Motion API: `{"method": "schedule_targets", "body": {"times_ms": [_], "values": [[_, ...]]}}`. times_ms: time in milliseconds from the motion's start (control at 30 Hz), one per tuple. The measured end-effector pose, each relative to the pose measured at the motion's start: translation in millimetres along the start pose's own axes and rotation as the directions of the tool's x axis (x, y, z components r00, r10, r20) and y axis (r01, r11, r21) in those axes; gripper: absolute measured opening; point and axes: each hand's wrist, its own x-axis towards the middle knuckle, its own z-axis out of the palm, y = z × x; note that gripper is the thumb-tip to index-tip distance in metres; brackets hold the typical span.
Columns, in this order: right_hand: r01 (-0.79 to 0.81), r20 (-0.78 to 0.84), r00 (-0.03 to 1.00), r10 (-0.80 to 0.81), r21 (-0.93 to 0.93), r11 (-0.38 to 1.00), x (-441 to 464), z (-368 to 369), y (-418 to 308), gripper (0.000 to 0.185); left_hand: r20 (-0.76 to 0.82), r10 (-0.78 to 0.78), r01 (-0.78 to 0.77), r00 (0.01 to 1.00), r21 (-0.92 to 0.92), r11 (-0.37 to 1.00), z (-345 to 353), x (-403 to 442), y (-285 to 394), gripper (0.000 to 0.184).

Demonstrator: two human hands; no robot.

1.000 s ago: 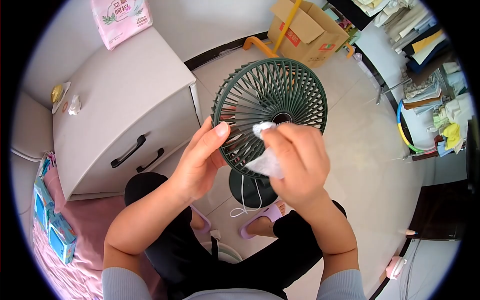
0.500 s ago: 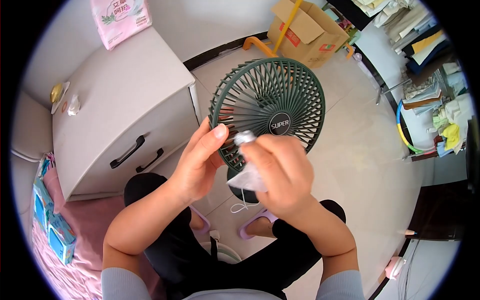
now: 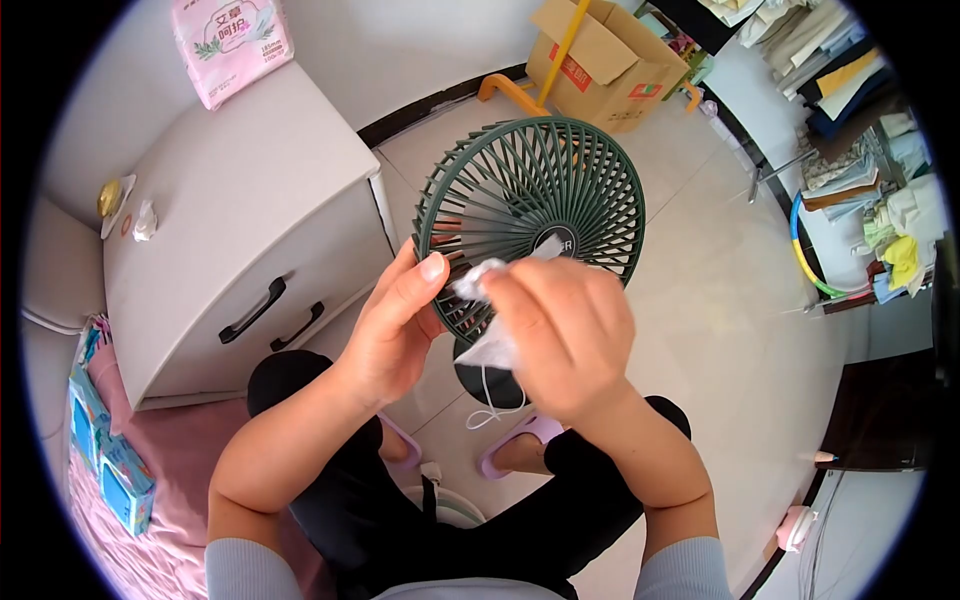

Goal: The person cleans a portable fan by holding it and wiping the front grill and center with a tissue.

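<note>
Tiled floor (image 3: 720, 290) all around, carton (image 3: 615, 95) near its far edge. Green fan (image 3: 570, 190) faces me; its long axis runs from grille down to base (image 3: 471, 382), toward my feet (image 3: 518, 452). My left grip (image 3: 385, 330) clamps its left rim, thumb in front. My right grip (image 3: 570, 330), nearer the hub (image 3: 568, 238), pinches white tissue (image 3: 490, 348); fan lies just beyond, tissue contact unclear.
</note>
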Motion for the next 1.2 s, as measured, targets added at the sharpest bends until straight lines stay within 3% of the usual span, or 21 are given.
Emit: {"method": "schedule_targets", "body": {"times_ms": [233, 300, 433, 500, 633, 833, 933, 1000, 1133, 1200], "values": [[-0.082, 0.018, 0.996, 0.083, -0.022, 0.996, 2.8, -2.0, 14.9, 0.028, -0.005, 0.023, -0.023, 1.000, 0.004, 1.000, 2.3, -0.4, 4.7, 0.053], [-0.116, 0.022, 0.993, 0.115, 0.092, 0.989, 1.9, 0.0, 4.7, 0.029, -0.003, 0.029, -0.029, 1.000, 0.011, 1.000, 0.3, -0.6, 2.5, 0.053], [-0.072, 0.001, 0.997, 0.072, 0.128, 0.989, 0.6, 2.7, 3.5, 0.029, 0.028, 0.019, -0.019, 0.999, -0.002, 1.000, 1.5, -1.2, 2.9, 0.052], [-0.209, 0.053, 0.978, 0.204, 0.138, 0.968, 5.1, -6.6, 9.9, 0.030, 0.019, 0.025, -0.025, 0.999, 0.023, 0.999, 3.4, -1.3, 5.1, 0.052], [-0.251, -0.002, 0.968, 0.252, 0.091, 0.964, 3.3, -4.1, 13.8, 0.031, 0.002, 0.023, -0.023, 1.000, 0.018, 1.000, 4.9, -1.4, 6.0, 0.052], [-0.148, 0.041, 0.989, 0.143, 0.219, 0.964, 0.2, 2.4, -12.8, 0.038, 0.013, 0.010, -0.010, 1.000, 0.029, 1.000, 2.3, -3.8, 1.1, 0.053], [-0.156, 0.064, 0.988, 0.144, 0.269, 0.950, -1.7, 4.2, -14.6, 0.037, 0.036, 0.012, -0.013, 0.999, 0.019, 1.000, 0.4, -2.7, 1.6, 0.053], [-0.069, 0.020, 0.998, 0.066, 0.254, 0.965, -2.1, 2.7, -2.6, 0.030, 0.031, 0.013, -0.014, 0.999, 0.014, 1.000, 0.6, -1.8, 0.9, 0.054], [-0.311, -0.015, 0.946, 0.323, 0.224, 0.923, 1.2, -2.9, 11.7, 0.034, 0.012, 0.018, -0.018, 1.000, 0.000, 1.000, 3.8, -1.0, 0.0, 0.055], [-0.250, -0.012, 0.967, 0.256, 0.187, 0.950, 1.3, -1.7, 7.5, 0.033, 0.021, 0.018, -0.018, 1.000, 0.003, 1.000, 2.9, -0.5, -1.4, 0.054]]}}
